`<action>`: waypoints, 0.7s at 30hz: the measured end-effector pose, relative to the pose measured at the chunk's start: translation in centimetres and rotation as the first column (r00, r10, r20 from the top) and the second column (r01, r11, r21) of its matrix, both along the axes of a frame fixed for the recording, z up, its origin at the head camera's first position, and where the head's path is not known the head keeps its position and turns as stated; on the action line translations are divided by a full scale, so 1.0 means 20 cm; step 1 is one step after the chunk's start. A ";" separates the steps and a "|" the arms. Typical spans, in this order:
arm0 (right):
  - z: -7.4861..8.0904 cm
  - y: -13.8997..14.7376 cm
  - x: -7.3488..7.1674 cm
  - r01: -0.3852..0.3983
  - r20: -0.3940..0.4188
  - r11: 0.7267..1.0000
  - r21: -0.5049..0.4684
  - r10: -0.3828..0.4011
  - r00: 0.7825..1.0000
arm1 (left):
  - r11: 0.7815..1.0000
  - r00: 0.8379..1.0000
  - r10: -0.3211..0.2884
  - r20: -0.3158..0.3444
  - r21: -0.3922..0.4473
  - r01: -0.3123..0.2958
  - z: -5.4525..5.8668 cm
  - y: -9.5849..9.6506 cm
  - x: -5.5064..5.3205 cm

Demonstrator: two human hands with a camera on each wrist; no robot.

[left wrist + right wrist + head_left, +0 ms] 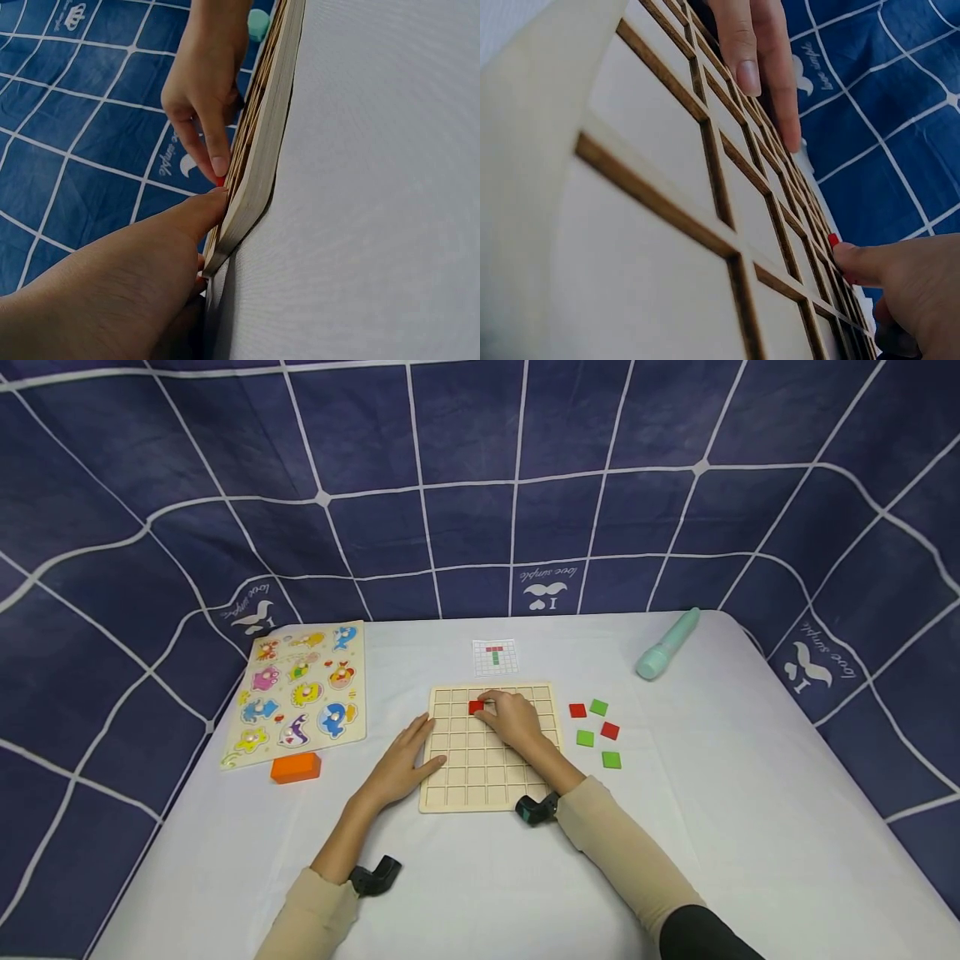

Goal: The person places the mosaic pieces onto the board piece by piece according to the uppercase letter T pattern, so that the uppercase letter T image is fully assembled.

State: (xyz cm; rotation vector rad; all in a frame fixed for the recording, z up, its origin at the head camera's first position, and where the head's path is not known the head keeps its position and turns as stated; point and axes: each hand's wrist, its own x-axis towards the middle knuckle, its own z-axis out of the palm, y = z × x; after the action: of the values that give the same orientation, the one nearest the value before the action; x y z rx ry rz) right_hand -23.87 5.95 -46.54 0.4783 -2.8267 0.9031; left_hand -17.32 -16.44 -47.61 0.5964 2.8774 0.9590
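A wooden grid board [465, 770] with raised lines lies flat in the middle of the table. On its upper left part, my right hand [517, 720] pinches a red square tile [476, 707] between thumb and fingers. A red sliver of that tile [833, 240] shows by the thumb in the right wrist view. My left hand [397, 768] rests along the board's left edge, thumb and fingers extended. Whether the tile sits fully in a grid cell is hidden by the fingers. Several loose red and green tiles [585, 738] lie right of the board.
A small pattern card [495, 667] with red and green squares lies behind the board. At left are an animal puzzle board [282, 692] and an orange block [296, 767]. A mint-green flashlight-shaped object [667, 646] lies at the back right. Dark blue checked cloth [465, 527] hangs behind.
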 end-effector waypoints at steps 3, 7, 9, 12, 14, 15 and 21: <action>-0.01 0.00 0.00 -0.007 -0.007 1.000 -0.009 0.007 1.000 | 1.000 1.000 -0.002 -0.002 -0.001 0.002 0.00 0.00 0.00; -0.01 0.00 0.00 -0.009 -0.002 1.000 -0.014 0.009 1.000 | 1.000 1.000 -0.002 -0.002 -0.002 0.002 0.00 0.00 0.00; -0.01 0.01 0.00 -0.009 0.008 1.000 -0.013 0.009 1.000 | 1.000 1.000 -0.002 -0.002 0.001 0.002 0.00 0.00 0.00; -0.01 0.01 0.00 -0.010 0.019 1.000 -0.019 0.011 1.000 | 1.000 1.000 -0.001 0.001 -0.002 0.001 0.00 0.00 0.00; 0.00 0.03 0.01 -0.018 0.014 0.999 -0.034 0.019 1.000 | 1.000 1.000 -0.001 0.002 -0.002 0.001 -0.01 0.00 0.00; 0.01 0.04 0.02 -0.026 0.010 0.999 -0.045 0.027 1.000 | 1.000 1.000 0.000 0.004 -0.005 0.000 -0.01 0.00 0.00; 0.03 0.15 0.03 -0.085 -0.013 0.992 -0.091 0.085 0.996 | 1.000 1.000 0.005 0.006 -0.004 -0.005 0.00 0.00 0.00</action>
State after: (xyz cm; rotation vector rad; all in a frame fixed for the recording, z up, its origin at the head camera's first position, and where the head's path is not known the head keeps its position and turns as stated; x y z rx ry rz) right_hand -23.22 8.96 -46.01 0.5929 -2.7613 1.0380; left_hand -17.30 -16.36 -47.55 0.5855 2.8761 0.9535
